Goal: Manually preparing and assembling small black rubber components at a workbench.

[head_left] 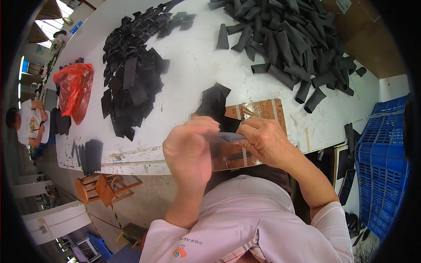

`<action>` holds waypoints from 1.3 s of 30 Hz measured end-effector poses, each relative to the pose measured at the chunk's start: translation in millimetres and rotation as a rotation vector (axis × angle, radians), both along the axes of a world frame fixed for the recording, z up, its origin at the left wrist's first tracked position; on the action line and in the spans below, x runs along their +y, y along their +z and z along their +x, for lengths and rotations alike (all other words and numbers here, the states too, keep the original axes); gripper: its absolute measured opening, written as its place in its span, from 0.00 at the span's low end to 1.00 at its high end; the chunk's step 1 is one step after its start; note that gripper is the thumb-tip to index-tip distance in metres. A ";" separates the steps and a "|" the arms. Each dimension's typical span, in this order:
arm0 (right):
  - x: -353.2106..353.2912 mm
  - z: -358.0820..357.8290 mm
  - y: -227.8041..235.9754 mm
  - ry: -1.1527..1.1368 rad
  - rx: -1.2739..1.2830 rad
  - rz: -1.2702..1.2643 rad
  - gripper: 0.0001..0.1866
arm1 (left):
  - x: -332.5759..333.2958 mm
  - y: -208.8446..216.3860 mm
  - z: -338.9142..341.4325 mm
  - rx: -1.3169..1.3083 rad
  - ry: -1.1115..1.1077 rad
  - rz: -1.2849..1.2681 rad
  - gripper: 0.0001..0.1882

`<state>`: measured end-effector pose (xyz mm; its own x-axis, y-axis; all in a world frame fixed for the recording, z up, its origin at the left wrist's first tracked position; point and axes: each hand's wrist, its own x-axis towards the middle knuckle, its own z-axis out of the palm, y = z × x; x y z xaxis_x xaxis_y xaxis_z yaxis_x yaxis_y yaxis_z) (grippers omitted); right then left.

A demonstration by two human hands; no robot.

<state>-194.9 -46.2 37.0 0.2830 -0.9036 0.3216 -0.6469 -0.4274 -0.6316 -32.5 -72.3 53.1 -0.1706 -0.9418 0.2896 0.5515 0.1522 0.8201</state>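
In front of my body, a dark grey piece of soft-looking material [224, 137] is stretched between my two hands. My right hand [262, 138] pinches its right end with thumb and fingers. At the other end, my left hand [188, 147] is slightly blurred, its fingers curled over the piece. Under the hands lies a brown board [277, 115] with clear tape across it. A small stack of black flat pieces [213, 101] rests at the board's far left edge. Farther left spreads a heap of black flat pieces [133, 83]; at the far right lies a pile of dark grey tubes [289, 48].
A red plastic bag [74, 90] sits on the white table [188, 65] at the left. Blue crates [381, 162] stand at the right, beside a cardboard box [368, 39]. Wooden stools [107, 188] are below the table's left edge. Another person [33, 122] works farther left.
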 end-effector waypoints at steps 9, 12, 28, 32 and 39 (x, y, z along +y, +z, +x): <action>-1.0 2.9 -10.6 0.007 0.032 -0.020 0.14 | 4.3 -8.8 4.9 -0.018 0.020 0.046 0.08; -2.2 3.1 -8.9 0.010 0.041 -0.027 0.14 | 3.3 -7.8 7.0 -0.019 0.021 0.035 0.07; -39.7 -39.7 22.6 -0.351 -0.661 0.216 0.26 | -86.5 -114.9 10.3 -1.478 0.386 0.000 0.18; 14.8 -14.7 -13.1 -0.257 -0.708 0.539 0.20 | -99.1 -113.6 5.8 -1.477 0.219 0.144 0.09; 43.2 27.5 -12.7 -0.105 -0.315 0.186 0.06 | -66.3 -70.9 30.8 -0.469 0.648 -0.051 0.04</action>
<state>-167.4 -3.0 24.3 0.0989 -0.9736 0.2055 -0.4425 -0.2280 -0.8673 -1.7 -138.6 -17.8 0.2913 -0.8829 0.3683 -0.0603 0.3673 0.9282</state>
